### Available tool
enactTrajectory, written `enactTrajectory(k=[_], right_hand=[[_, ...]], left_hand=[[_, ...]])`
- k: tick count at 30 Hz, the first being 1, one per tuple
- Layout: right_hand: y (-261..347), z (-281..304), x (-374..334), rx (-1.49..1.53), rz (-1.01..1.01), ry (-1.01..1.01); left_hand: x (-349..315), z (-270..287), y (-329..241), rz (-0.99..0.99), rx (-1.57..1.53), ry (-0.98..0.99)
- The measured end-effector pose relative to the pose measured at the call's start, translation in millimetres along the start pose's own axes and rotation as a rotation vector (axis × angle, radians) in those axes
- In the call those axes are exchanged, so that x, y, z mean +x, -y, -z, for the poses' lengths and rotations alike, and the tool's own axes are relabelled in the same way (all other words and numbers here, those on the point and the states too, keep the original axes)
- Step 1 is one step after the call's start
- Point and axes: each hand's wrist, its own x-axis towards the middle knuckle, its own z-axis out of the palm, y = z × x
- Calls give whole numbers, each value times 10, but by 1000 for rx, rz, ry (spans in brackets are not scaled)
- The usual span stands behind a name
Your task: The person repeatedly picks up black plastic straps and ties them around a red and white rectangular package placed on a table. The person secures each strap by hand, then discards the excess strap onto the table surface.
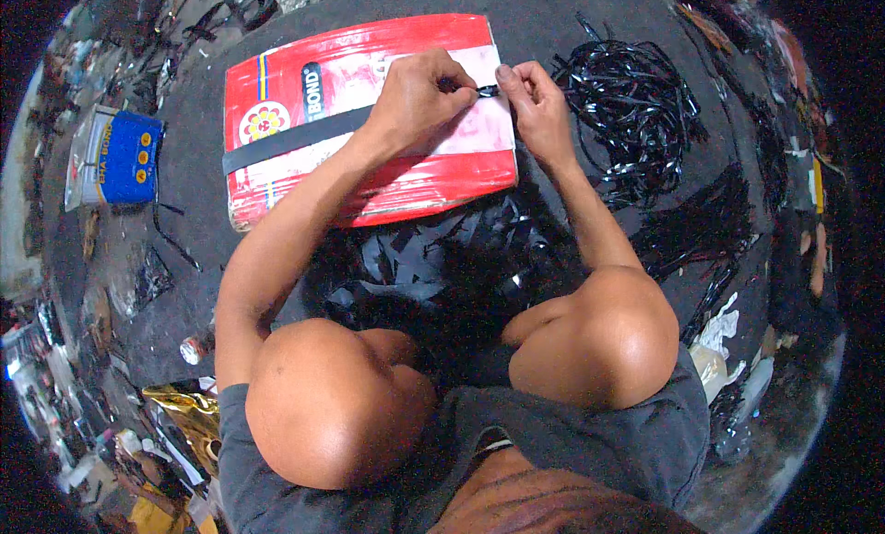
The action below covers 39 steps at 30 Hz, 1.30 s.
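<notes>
A red and white printed board [369, 198], rectangular with worn edges, lies in front of me. Across it runs a flat dark grey strip [300, 140] from the left edge, passing under my left hand [417, 101]. That hand rests over the board with thumb and forefinger pinched on a short shiny black strip [487, 91]. At the board's right edge my right hand [537, 108] has its thumb and fingers closed at the same strip's other end. What the right fingertips grip is partly hidden.
A tangled heap of glossy black strips [631, 110] sits right of the board, with a straighter bundle [696, 225] below it. Black scraps [396, 262] lie between board and knees. A blue and white container [134, 158] stands left, gold foil [189, 410] lower left.
</notes>
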Motion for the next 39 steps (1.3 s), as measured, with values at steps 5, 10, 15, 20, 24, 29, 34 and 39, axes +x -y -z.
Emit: enactTrajectory(k=[5, 10, 15, 20, 24, 29, 34, 39], right_hand=[[-120, -16, -6, -39, 173, 1], [-118, 65, -117, 665, -415, 141], [55, 160, 119, 320, -299, 111], [223, -33, 333, -562, 108, -116], [-139, -6, 373, -418, 38, -143], [-1234, 161, 274, -596, -93, -188], [-1743, 470, -36, -985, -342, -125], [-1414, 771, 80, -788, -4, -258]], left_hand=[[-61, -220, -14, -57, -106, -141], [-3, -307, -96, -113, -97, -154], [4, -283, -99, -100, -97, -134], [-1, -282, -76, -81, -137, -144], [-30, -260, -46, -112, -82, -157], [-11, -293, -48, -126, -130, -120], [46, -294, -42, -175, -121, -151], [60, -332, -25, -118, -165, -149]])
